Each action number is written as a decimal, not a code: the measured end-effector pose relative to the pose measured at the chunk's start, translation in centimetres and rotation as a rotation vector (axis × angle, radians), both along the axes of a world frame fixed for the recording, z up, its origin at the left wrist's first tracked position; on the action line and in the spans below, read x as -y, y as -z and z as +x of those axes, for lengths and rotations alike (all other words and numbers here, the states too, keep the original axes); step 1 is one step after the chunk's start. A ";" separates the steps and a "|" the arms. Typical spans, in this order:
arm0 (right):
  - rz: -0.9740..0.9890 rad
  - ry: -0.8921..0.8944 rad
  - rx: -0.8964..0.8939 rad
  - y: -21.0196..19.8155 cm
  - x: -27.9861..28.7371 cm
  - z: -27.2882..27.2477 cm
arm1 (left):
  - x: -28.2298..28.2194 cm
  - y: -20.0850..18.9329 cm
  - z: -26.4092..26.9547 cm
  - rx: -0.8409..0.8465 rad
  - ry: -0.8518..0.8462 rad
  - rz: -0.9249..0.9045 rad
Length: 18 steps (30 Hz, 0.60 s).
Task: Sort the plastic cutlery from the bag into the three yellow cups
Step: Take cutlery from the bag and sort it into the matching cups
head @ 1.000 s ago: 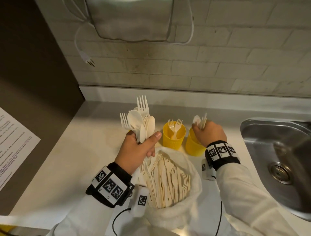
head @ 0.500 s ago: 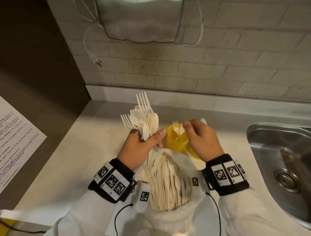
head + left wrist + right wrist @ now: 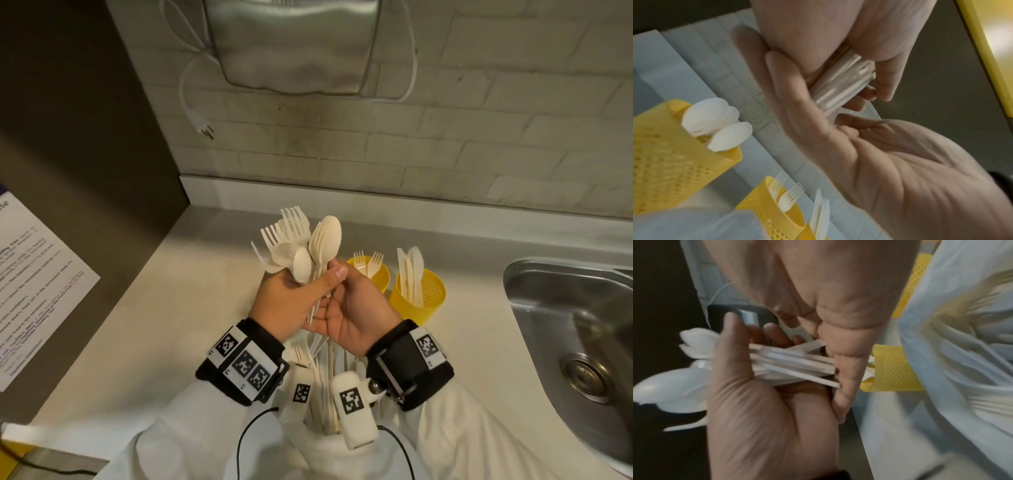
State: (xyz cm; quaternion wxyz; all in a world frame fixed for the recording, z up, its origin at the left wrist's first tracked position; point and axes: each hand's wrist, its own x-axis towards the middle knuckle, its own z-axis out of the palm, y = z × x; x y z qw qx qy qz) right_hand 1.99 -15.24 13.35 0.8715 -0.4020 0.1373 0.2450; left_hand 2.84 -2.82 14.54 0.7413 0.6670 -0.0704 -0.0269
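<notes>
My left hand [image 3: 301, 291] grips an upright bunch of white forks and spoons [image 3: 301, 246] above the open bag [image 3: 318, 455]. My right hand [image 3: 352, 308] lies palm up beside it, its straight fingers behind the handles, whose lower ends butt against it [image 3: 836, 369]. Right of the hands stand a yellow cup with two forks [image 3: 382, 274] and a yellow cup with knives [image 3: 424, 298]. A third yellow cup holding spoons [image 3: 670, 154] shows only in the left wrist view. More cutlery fills the bag under my wrists.
A steel sink [image 3: 565, 325] is sunk into the counter at the right. A printed sheet [image 3: 30, 291] lies on the dark surface at the left. On the tiled wall hang a metal dispenser [image 3: 291, 44] and a loose plug [image 3: 205, 130].
My right hand left the knife cup, passed the fork cup and came left to the handles of the bunch. The left hand kept its grip on the bunch.
</notes>
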 end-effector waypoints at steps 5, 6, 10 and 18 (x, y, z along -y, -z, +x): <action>0.016 0.060 0.011 -0.1 -0.6 -0.3 | 0.0 0.4 -0.2 0.013 0.012 0.025; 0.017 0.069 0.007 -0.1 -0.6 -0.3 | 0.0 0.3 -0.2 0.003 0.008 0.028; -0.050 0.066 0.012 0.2 -0.4 -0.3 | -0.3 0.6 -0.1 -0.017 -0.025 0.054; -0.038 0.047 -0.039 0.5 -0.6 -0.6 | -0.8 0.3 0.0 -0.041 -0.014 0.027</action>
